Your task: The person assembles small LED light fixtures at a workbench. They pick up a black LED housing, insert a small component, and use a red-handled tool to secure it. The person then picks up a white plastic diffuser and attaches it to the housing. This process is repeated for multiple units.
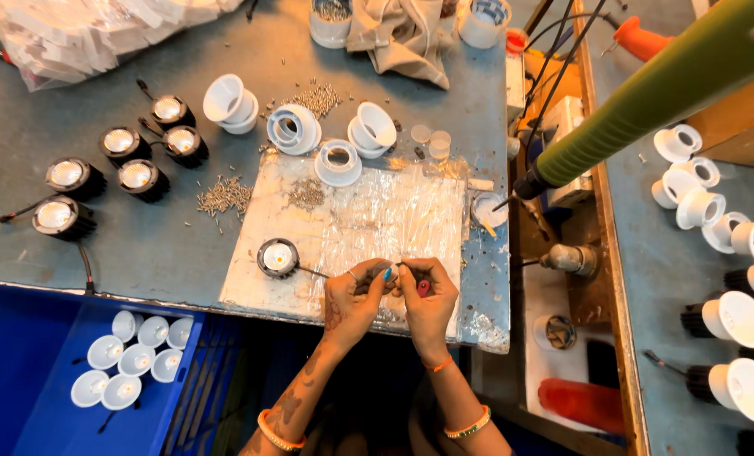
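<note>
At the near edge of the grey metal workbench (141, 245) we see both hands pressed together over the near edge of a white plastic-wrapped board (368, 219). Our left hand (356, 295) has its fingers pinched around a thin dark wire (314, 272); our right hand (428, 295) is curled tight, gripping a small red-handled tool (423, 288), fingertips touching those of the left. The wire runs left to a round black lamp housing with a glowing yellow centre (277, 257), which lies on the board near its near left corner.

Below the bench's near edge, at the left, a blue plastic crate (48, 338) holds several white cone-shaped reflectors (132, 359).

Further in, a small heap of silver screws (223, 197) lies just off the board's left edge, and five black lamp housings with lit faces (115, 173) cluster towards the bench's left side. Beyond the board's far edge stand white ring-shaped plastic lamp trims (309, 127), with another scatter of screws (316, 99) between them.

At the far edge rest a crumpled beige cloth (398, 38) and a clear plastic bag of white parts (81, 34). On a separate surface to the right, white-faced assembled downlights (732, 279) stand in a row.
</note>
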